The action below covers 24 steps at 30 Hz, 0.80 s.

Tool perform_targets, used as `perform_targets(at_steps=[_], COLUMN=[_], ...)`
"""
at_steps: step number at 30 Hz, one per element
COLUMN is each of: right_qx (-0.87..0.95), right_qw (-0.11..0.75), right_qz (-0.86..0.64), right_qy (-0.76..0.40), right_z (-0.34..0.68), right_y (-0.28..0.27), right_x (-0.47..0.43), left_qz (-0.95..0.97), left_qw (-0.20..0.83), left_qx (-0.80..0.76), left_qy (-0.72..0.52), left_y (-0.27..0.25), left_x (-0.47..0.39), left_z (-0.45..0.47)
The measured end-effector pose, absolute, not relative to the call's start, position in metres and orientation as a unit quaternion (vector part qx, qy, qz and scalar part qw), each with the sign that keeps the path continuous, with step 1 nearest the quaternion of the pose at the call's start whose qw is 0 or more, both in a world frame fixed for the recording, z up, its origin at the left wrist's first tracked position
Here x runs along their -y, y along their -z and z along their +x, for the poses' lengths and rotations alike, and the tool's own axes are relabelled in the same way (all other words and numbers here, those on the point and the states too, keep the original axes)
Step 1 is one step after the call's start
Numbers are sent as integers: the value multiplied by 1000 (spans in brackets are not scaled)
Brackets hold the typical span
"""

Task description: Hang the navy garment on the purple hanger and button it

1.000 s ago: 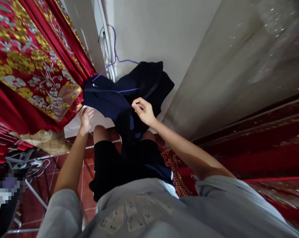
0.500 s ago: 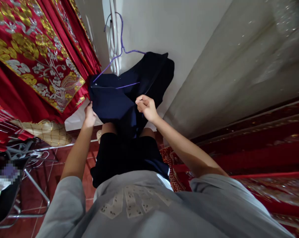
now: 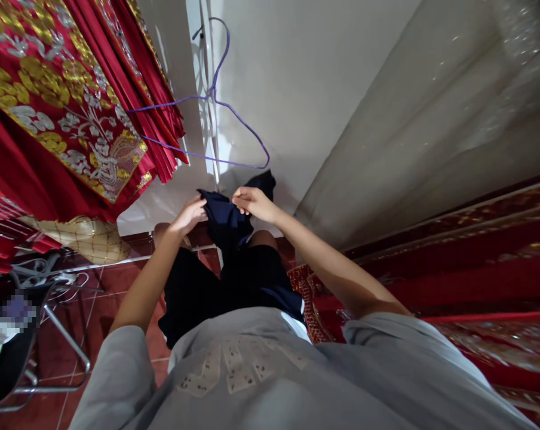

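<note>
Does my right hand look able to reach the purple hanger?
Probably yes: nothing visible stands between your right hand and the purple hanger, though the hand seems busy gripping the navy garment.

The garment (image 3: 225,216) is dark navy; the hanger (image 3: 212,91) is purple. The cloth (image 3: 73,101) is deep red, patterned with gold and silver flowers. The shirt (image 3: 306,394) is grey with a paler, dark-flecked print, the shorts (image 3: 258,278) black. The wall (image 3: 310,77) is pale grey, and the floor tiles (image 3: 113,280) brick red with lighter lines.
</note>
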State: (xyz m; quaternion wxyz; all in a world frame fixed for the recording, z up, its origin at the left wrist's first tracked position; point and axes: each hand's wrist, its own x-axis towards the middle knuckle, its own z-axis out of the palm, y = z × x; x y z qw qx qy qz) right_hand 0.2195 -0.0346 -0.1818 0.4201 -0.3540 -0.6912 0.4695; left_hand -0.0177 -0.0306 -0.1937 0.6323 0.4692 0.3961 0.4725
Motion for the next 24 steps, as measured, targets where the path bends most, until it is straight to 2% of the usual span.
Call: perform_targets(at_steps=[4,10,13,15,18,19,21,24], right_qx=[703,564,542,602,682,700,734,779], right_qw=[368,447,441,411,341,317,277,270], right_qz=[-385,-293,-276,-264,-240,-231,-216,-213], right_qy=[-471,-630,-660,-631,-601,-597,-582,-524], right_z=[216,201,195,195,197,199,201,204], right_y=[187,182,175,168,154,148,134,112], right_x=[32,49,55,57,62,65,69,70], left_qz=[471,522,536,536,547,560,596,673], left_qw=[656,629,619,563,428,423,485,557], left_qx=[-297,-266,-306,-362,-433,-434,-416,-395], left_qy=[-509,-510,-486,-515,-574,-564,-486,-285], left_y=[155,132,137,145,160,165,175,188], left_x=[50,77,72,63,51,50,51,64], left_z=[3,16,11,3,-10,-13,-15,-14])
